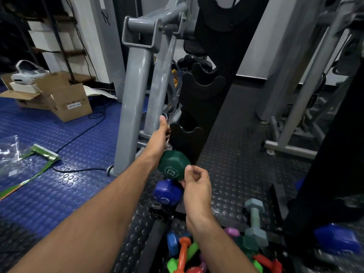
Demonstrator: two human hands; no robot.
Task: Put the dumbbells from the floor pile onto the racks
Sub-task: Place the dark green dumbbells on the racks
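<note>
A dark green dumbbell sits at a low cradle of the tall black rack. My right hand pinches the near head of it. My left hand reaches behind the rack's left edge, thumb up; its fingers are hidden, apparently on the dumbbell's far side. A blue-purple dumbbell rests in the cradle just below. The floor pile of orange, green, blue, pink and red dumbbells lies under my right forearm, with a grey-green dumbbell at its right side.
A grey machine frame stands just left of the rack. Cardboard boxes, a black cable and plastic wrapping lie on the blue mat at left. Another grey machine and a second black rack stand at right.
</note>
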